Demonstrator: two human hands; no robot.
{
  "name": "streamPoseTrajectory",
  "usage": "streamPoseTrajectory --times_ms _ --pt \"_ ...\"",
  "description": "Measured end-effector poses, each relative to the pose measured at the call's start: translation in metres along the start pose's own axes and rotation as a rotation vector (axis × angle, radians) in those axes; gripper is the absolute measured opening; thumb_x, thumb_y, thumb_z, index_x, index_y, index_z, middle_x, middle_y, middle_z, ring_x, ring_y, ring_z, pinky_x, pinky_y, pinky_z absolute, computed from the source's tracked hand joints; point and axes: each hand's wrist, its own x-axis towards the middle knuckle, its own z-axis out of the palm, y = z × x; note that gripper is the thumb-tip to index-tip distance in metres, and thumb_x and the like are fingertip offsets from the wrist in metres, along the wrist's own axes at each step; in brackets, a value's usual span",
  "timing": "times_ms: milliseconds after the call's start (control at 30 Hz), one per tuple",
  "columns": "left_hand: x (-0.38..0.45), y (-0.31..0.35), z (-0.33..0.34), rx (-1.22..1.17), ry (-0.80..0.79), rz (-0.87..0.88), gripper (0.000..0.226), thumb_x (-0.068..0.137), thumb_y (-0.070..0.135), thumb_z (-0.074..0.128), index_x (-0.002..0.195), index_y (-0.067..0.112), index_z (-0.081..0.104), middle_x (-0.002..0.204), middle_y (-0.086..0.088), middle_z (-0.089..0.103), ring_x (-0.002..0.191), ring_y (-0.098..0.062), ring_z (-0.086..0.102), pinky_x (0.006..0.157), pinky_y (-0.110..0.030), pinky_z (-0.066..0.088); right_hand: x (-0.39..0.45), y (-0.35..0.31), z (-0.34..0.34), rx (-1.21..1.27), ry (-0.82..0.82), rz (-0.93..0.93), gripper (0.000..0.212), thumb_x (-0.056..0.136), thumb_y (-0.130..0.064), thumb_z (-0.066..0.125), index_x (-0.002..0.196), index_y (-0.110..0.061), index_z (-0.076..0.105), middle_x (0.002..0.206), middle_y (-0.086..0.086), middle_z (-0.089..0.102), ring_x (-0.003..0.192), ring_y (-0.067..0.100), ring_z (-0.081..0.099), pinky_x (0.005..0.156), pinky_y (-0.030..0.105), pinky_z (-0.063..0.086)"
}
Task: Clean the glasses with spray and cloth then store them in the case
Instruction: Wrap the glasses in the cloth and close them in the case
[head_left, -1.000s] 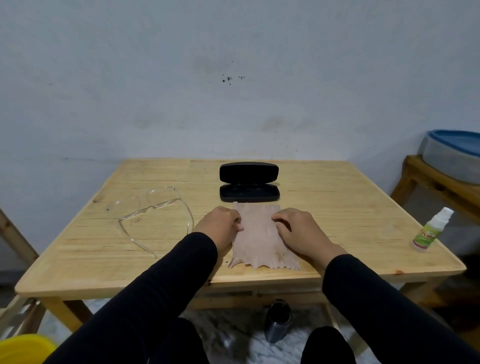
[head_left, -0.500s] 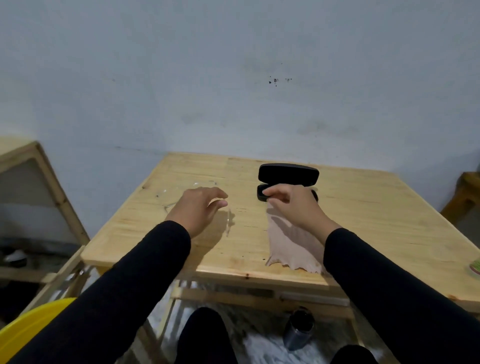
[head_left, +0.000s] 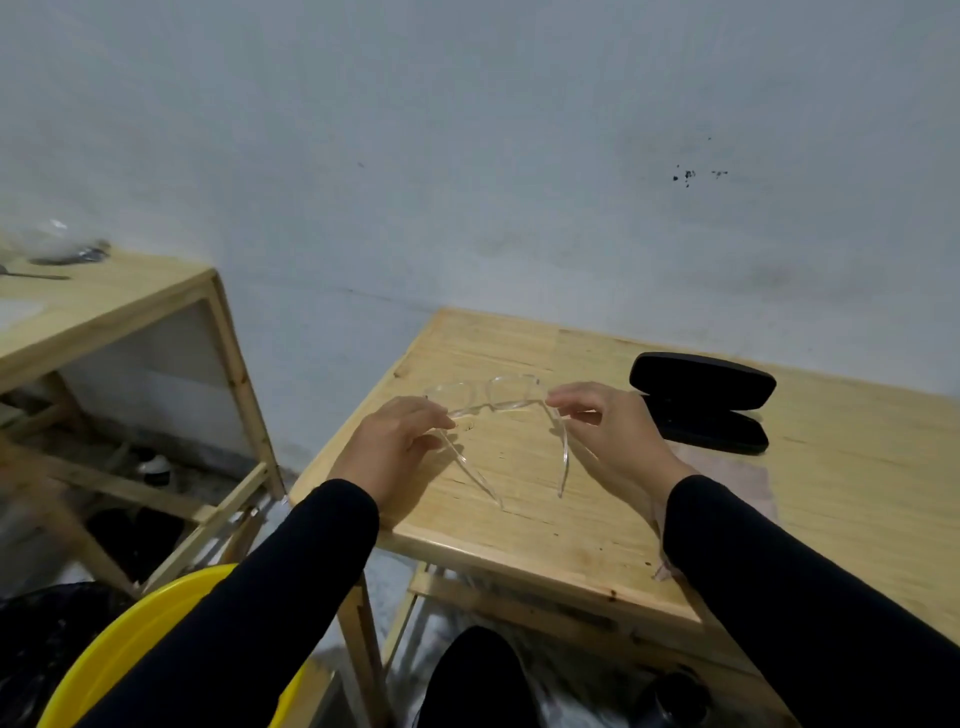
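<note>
The clear-framed glasses (head_left: 491, 400) are near the left end of the wooden table (head_left: 545, 535), arms unfolded toward me. My left hand (head_left: 395, 441) pinches the left hinge and my right hand (head_left: 613, 431) pinches the right hinge. I cannot tell whether the frame is lifted or still touching the wood. The black case (head_left: 701, 400) lies open just right of my right hand. The beige cloth (head_left: 748, 483) lies flat behind my right forearm, mostly hidden by it. The spray bottle is out of view.
A second wooden table (head_left: 104, 312) with a spoon and clear plastic stands to the left, with a gap between the two. A yellow tub (head_left: 135, 654) sits on the floor at lower left. The wall runs right behind the table.
My view has swung left. Both hands left the cloth, moved left, and took hold of the glasses at the two hinges.
</note>
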Motion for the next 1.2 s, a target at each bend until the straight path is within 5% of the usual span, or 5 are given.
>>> streamPoseTrajectory --times_ms 333,500,667,833,1200 --pt "0.020 -0.005 0.014 -0.007 0.164 0.111 0.020 0.076 -0.007 0.068 0.086 0.010 0.074 0.092 -0.007 0.073 0.088 -0.019 0.068 0.086 -0.022 0.048 0.010 0.001 0.005 -0.062 0.049 -0.041 0.017 0.082 -0.004 0.068 0.087 -0.020 0.073 0.093 -0.011 0.067 0.094 0.014 0.065 0.085 0.017 0.049" --pt "0.035 0.012 0.016 -0.162 0.260 0.113 0.022 0.079 -0.009 0.064 0.091 0.008 0.072 0.081 -0.003 0.073 0.080 0.001 0.062 0.075 0.000 0.043 0.009 -0.006 -0.020 -0.041 0.117 -0.059 0.009 0.086 -0.011 0.066 0.088 -0.017 0.072 0.086 -0.012 0.068 0.085 0.005 0.064 0.077 0.007 0.047" --pt "0.048 0.046 0.031 -0.312 0.288 0.079 0.017 0.083 -0.002 0.064 0.093 0.009 0.071 0.080 0.008 0.068 0.074 0.020 0.057 0.072 0.001 0.043 -0.010 -0.002 -0.063 -0.012 0.248 -0.043 0.016 0.086 -0.009 0.065 0.086 -0.025 0.069 0.085 -0.011 0.070 0.085 0.005 0.067 0.078 0.009 0.049" --pt "0.052 0.090 0.061 -0.444 0.192 0.062 0.015 0.083 0.005 0.066 0.093 0.014 0.072 0.082 0.011 0.068 0.076 0.017 0.060 0.073 -0.001 0.045 -0.043 0.009 -0.115 0.018 0.372 0.017 0.027 0.084 -0.005 0.065 0.080 -0.031 0.068 0.083 -0.006 0.072 0.085 0.014 0.069 0.083 0.029 0.052" --pt "0.045 0.148 0.113 -0.549 -0.031 0.023 0.016 0.084 0.009 0.066 0.094 0.020 0.072 0.082 0.013 0.068 0.076 0.020 0.058 0.072 0.003 0.040 -0.105 0.041 -0.166 -0.007 0.481 0.165 0.027 0.083 -0.005 0.067 0.078 -0.032 0.069 0.078 -0.006 0.073 0.078 0.012 0.069 0.082 0.029 0.056"
